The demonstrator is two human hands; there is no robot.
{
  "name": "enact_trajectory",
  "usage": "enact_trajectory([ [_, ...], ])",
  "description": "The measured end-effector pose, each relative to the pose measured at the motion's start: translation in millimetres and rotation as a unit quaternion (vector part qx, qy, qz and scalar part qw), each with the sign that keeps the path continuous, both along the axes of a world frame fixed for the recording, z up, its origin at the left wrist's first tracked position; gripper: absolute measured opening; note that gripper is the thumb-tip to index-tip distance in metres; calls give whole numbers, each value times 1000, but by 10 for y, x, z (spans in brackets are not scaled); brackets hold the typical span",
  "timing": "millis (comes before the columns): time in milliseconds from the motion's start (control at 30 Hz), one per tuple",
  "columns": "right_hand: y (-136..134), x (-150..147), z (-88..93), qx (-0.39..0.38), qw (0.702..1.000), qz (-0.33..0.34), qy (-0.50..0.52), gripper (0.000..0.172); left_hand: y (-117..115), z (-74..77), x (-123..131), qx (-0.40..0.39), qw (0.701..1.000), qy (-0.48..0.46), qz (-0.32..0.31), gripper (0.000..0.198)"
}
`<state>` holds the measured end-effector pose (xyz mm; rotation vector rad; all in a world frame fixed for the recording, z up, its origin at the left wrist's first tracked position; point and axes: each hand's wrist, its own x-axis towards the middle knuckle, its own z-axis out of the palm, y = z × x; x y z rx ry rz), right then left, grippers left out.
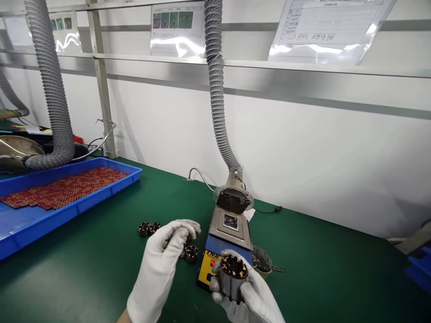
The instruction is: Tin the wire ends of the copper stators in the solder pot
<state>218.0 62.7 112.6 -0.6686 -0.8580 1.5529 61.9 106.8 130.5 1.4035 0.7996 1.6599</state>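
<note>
Head view gives me the right hand (pixel 261 296), gloved in white, clamped around a wound stator core (pixel 229 285). The core's wound end is turned upward, apparently so that the windings face the camera and can be inspected from above. The core is at the near side of the table, directly in front of a solder pot (pixel 229 229). Its steel sides look dull grey, and its copper windings (pixel 233 267) show dark and coppery in the slots. The left hand (pixel 158 264), also gloved, is raised to the left of the core with its fingertips (pixel 191 229) drawn together; I can't tell whether anything small sits between them. Two more stator cores (pixel 150 228) lie on the green table (pixel 101 260) just beyond that hand, and another (pixel 191 253) sits partly hidden behind it, all within easy reach. Farther left, a blue tray (pixel 134 172) carries a sheet of small red parts (pixel 63 188). A grey fume hose (pixel 215 80) rises from the pot.
</note>
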Motion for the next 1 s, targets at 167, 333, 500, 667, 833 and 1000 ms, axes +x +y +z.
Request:
enact_trajectory([
  [167,-11,-14,0,-10,999,-41,-5,49,-106,102,131,-68,975,47,-205,18],
  [333,-15,-65,-44,8,999,-40,-19,50,-136,86,279,-11,976,-73,-206,15],
  [500,-19,-87,-51,13,1000,8,21,51,-189,11,296,-30,976,-149,-154,10],
  [667,-25,-27,8,-9,998,33,55,52,-193,92,206,-74,936,-333,-89,19],
  [833,-18,49,25,-14,997,30,64,49,-178,150,113,-104,978,-114,-138,17],
  [1000,-9,-14,5,1,999,-14,44,44,-224,124,296,-75,970,-48,-225,21],
])
